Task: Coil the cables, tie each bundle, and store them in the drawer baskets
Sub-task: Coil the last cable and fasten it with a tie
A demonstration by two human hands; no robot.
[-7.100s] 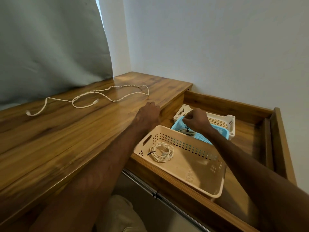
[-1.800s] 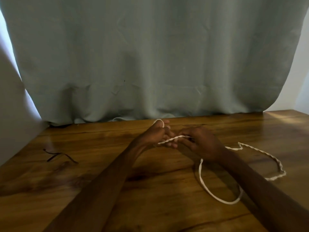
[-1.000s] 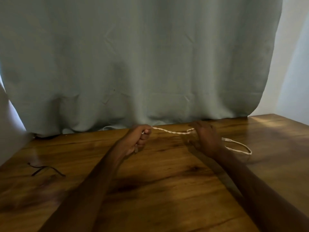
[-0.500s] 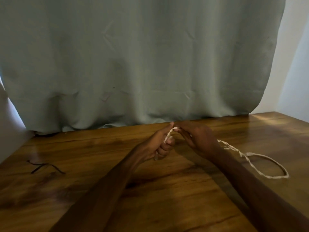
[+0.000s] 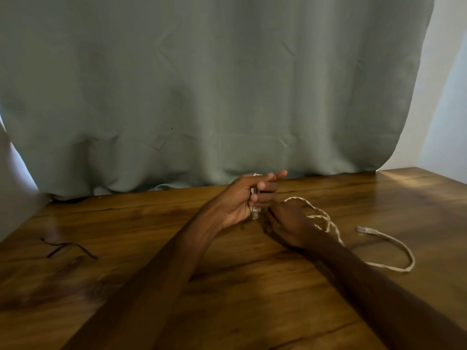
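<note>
We see both of our bare hands over a wooden counter (image 5: 252, 286), close to its far edge, where a grey-green curtain (image 5: 214, 84) hangs down to the wood; our left hand (image 5: 246, 197) is raised a little above the surface with the palm turned rightward, and its grip is curled around a few short loops of a pale braided cable (image 5: 328, 224), the thumb pressing the strands against the bent lower fingers while the index and middle fingers point out toward the curtain; one clear connector of the cable hangs just below that fist; our right hand (image 5: 290, 226) lies just beside and below the left, its back toward us and low over the counter; its fingertips are hidden, so we cannot tell whether its grip is pinching the cable or only touching it, though the cable rises in a small arch from that hand's far side; from there the loose length trails across the counter toward the right edge, bends round in an open loop and ends in a second connector (image 5: 364, 229) lying flat on the wood, apart from both hands; near the left edge of the counter, well apart from the hands, lies a thin black tie (image 5: 67, 248), bent and flat on the surface.
</note>
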